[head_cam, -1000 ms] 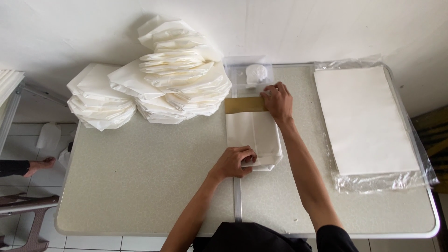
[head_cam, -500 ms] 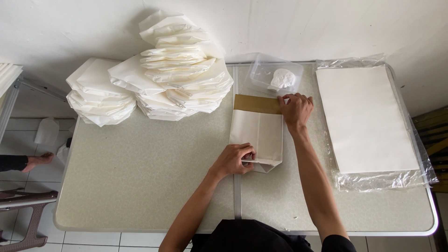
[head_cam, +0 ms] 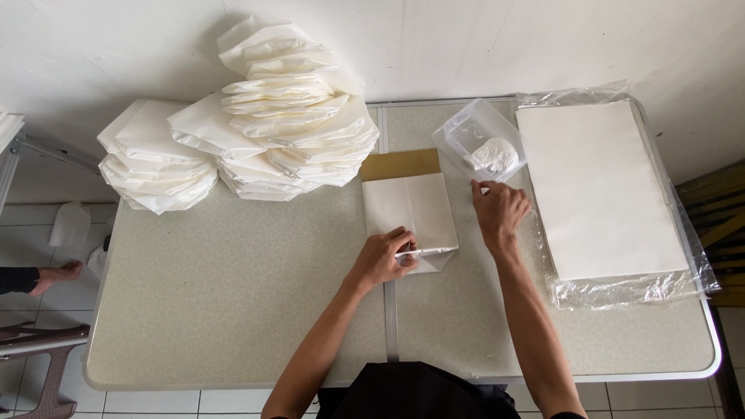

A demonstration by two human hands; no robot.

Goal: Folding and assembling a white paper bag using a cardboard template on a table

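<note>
While the left hand point(head_cam: 382, 257) presses down on the near end of a folded white paper bag point(head_cam: 409, 211), its fingers point(head_cam: 401, 237) curled over the folded bottom flap and pinching it flat, the right hand point(head_cam: 500, 209) hovers just beside the bag's right edge with its fingers point(head_cam: 483, 188) loosely bent and holding nothing that can be seen. The bag lies flat near the middle of the worktop point(head_cam: 233, 310), lengthwise away from the person, and its far end rests on a tan strip of card point(head_cam: 400, 164) that shows beyond it. Just past the right hand stands a clear plastic tub point(head_cam: 466, 132) with a white lump point(head_cam: 494, 154) inside, close to the wall. To the right, well apart from the bag, a flat stack of white sheets point(head_cam: 597, 186) lies on a clear plastic wrapper point(head_cam: 621, 291). At the far left of the worktop two heaps of finished white bags point(head_cam: 287, 116) are piled high, one leaning against the wall, the lower one point(head_cam: 155, 167) at the corner. Off the worktop's left edge, another person's foot point(head_cam: 58, 273) shows on the tiled floor point(head_cam: 46, 233), beside a white jug point(head_cam: 70, 223).
</note>
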